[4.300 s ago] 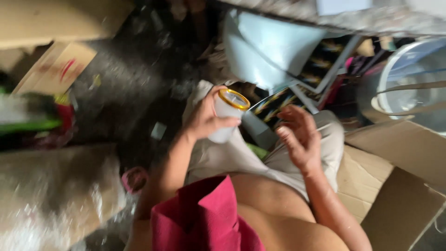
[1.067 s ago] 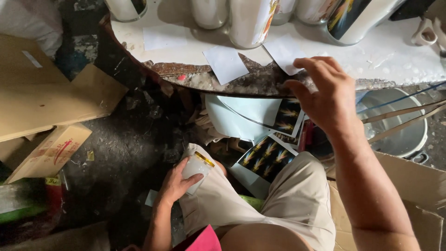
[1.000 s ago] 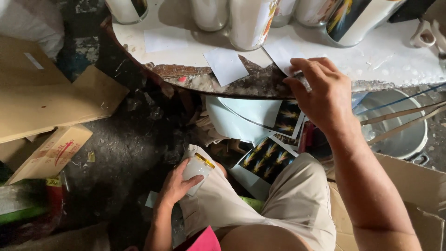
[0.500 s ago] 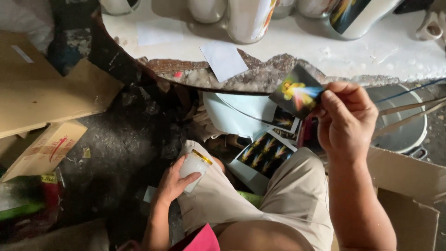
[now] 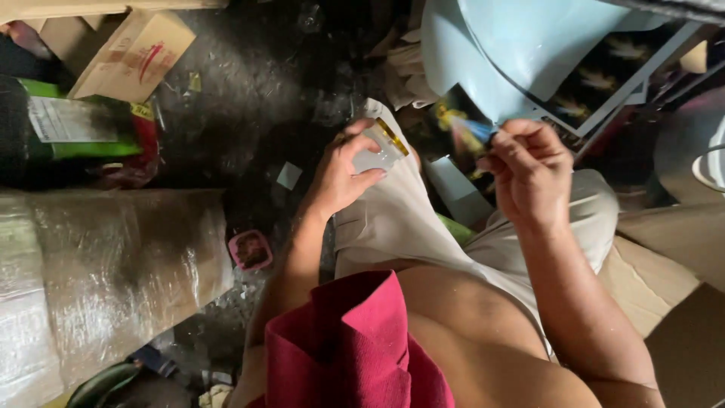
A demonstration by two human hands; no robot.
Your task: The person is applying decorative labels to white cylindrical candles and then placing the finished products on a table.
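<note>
My left hand wraps around a small frosted glass jar with a gold rim, holding it over my left knee. Just right of it, my right hand pinches a dark printed sticker between thumb and fingertips, its picture tilted toward the jar.

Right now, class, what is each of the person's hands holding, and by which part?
The left hand grips a white jar with a gold rim around its side. The right hand pinches a small dark picture sticker by its right edge.
</note>
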